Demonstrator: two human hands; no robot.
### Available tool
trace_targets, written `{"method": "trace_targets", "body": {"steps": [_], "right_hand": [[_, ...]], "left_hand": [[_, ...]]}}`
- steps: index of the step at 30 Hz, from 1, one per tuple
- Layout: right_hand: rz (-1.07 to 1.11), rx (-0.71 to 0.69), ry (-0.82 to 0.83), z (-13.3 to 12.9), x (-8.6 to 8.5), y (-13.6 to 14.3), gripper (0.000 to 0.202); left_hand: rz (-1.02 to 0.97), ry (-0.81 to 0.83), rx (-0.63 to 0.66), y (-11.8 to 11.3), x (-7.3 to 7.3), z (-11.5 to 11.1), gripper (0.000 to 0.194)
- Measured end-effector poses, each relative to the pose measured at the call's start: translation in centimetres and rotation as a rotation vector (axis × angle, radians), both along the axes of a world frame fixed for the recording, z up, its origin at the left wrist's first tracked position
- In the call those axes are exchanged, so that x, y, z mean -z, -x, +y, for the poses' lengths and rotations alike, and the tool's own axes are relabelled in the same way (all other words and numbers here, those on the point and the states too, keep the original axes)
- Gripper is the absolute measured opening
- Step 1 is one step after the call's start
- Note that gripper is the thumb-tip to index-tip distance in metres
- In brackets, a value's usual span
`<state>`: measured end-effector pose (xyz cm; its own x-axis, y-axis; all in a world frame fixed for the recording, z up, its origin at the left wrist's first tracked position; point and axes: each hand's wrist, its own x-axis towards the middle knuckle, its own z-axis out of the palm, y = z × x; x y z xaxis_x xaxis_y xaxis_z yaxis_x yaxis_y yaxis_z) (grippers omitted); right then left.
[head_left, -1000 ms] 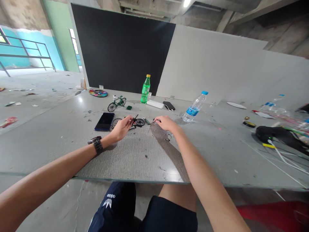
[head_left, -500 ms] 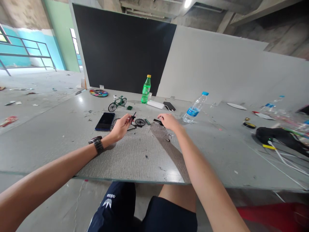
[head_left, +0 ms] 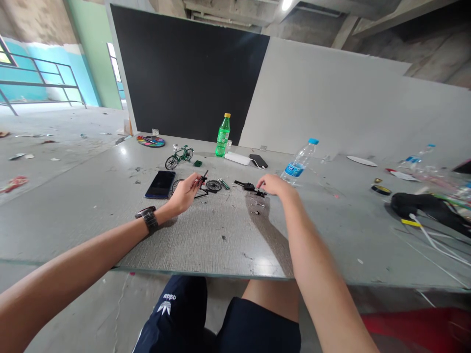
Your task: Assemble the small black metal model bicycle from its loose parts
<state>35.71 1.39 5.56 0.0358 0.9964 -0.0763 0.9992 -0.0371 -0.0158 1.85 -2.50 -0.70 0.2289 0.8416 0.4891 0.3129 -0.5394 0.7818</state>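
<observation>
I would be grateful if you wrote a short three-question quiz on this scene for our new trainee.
1. Multiple choice: which hand holds the slim dark part?
A. right
B. left
C. both

2. True or false: the right hand is holding the green toy bicycle.

3. Fill the gap: the green bottle has a ____ cap.

Key
1. B: the left hand has it at its fingertips.
2. False: the right hand is beside small black parts, and the green toy bicycle stands well away from it.
3. yellow
</observation>
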Motion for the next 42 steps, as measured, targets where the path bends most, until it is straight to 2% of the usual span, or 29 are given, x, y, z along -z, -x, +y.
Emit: {"method": "trace_targets", "body": {"steps": [4, 7, 11, 17, 23, 25, 28, 32, 35, 39, 42], "right_hand": [[0.055, -0.072, -0.004, 0.0, -0.2, 0.5, 0.03], [0.04, -0.008, 0.031, -0.2, -1.0, -0.1, 0.027], [-0.016, 0.101, 0.171, -0.8, -1.7, -1.5, 0.011], [-0.055, 0.151, 0.182, -0.8, -1.1, -1.9, 0.025], [0.002, 0.015, 0.232, -0.2, -0.4, -0.6, 0.017], [0.024, -0.031, 0.228, -0.2, -0.4, -0.3, 0.022], [0.081, -0.04, 0.276, -0.6, -0.8, -0.1, 0.035], [0.098, -0.051, 0.378, -1.1, -1.2, 0.4, 0.025], [0.065, -0.06, 0.289, -0.9, -0.9, 1.1, 0.017], [0.025, -0.079, 0.12, -0.4, -0.3, 2.5, 0.015], [0.127, -0.179, -0.039, -0.7, 0.2, 4.4, 0.021]], "left_hand": [[-0.013, 0.004, 0.002, -0.1, -0.3, -0.3, 0.015], [-0.009, 0.012, 0.006, -0.1, -0.4, -0.4, 0.014], [0.0, -0.006, 0.012, 0.0, -0.4, -0.4, 0.013], [-0.02, 0.012, 0.014, -0.2, -0.5, -0.5, 0.012], [-0.018, -0.001, 0.009, -0.2, -0.6, -0.6, 0.013], [-0.016, 0.001, 0.007, -0.2, -0.7, -0.6, 0.014], [-0.046, 0.016, 0.017, -0.2, -0.5, -0.5, 0.012], [-0.155, 0.044, 0.007, -0.3, 0.1, 0.1, 0.014], [-0.239, 0.074, -0.014, -0.3, 0.4, 0.6, 0.016], [-0.369, 0.115, -0.036, 0.0, -0.1, 0.8, 0.017], [-0.452, 0.109, -0.104, 0.3, -0.7, 0.9, 0.016]]}}
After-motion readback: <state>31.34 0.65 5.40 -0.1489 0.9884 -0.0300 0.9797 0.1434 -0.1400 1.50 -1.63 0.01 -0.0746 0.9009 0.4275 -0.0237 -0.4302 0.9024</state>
